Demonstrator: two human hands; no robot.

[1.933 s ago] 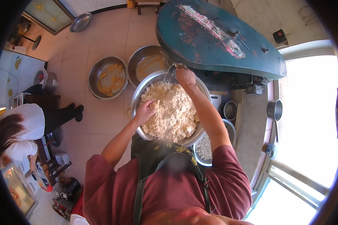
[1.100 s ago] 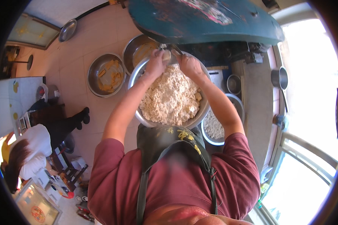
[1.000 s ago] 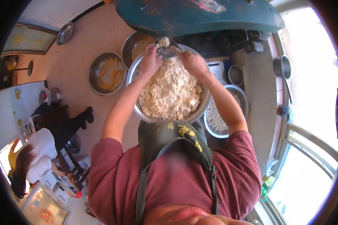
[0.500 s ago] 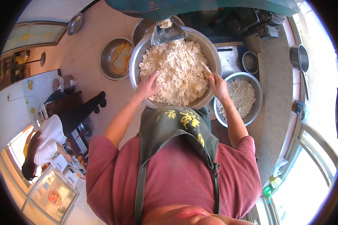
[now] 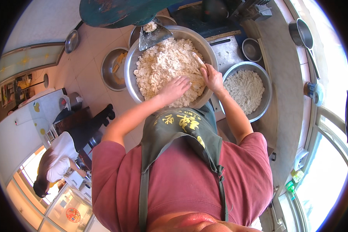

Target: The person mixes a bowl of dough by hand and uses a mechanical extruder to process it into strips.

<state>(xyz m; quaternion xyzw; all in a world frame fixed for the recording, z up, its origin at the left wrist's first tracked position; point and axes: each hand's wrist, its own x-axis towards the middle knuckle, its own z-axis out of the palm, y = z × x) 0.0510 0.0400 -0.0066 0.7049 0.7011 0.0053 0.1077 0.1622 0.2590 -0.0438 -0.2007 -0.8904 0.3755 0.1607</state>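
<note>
A large steel bowl holds a mound of pale, crumbly dough. My left hand lies on the dough's lower part, fingers extended. My right hand is closed on a pale stick-like handle at the bowl's right side; its far end cannot be made out against the dough. A dark, flour-dusted metal chute hangs over the bowl's back rim with a lump of dough at its top, below a teal machine housing. A second bowl of white, crumbly mixture stands right of my right hand.
Steel bowls with yellowish strips are on the tiled floor at left. A small pot and metal tray lie behind the right bowl, beside a stone ledge. A saucepan is by the window. Another person bends at far left.
My hands have moved from the chute down into the bowl. My right hand now grips the pale handle; my left hand has slid rightward over the dough. The view has shifted.
</note>
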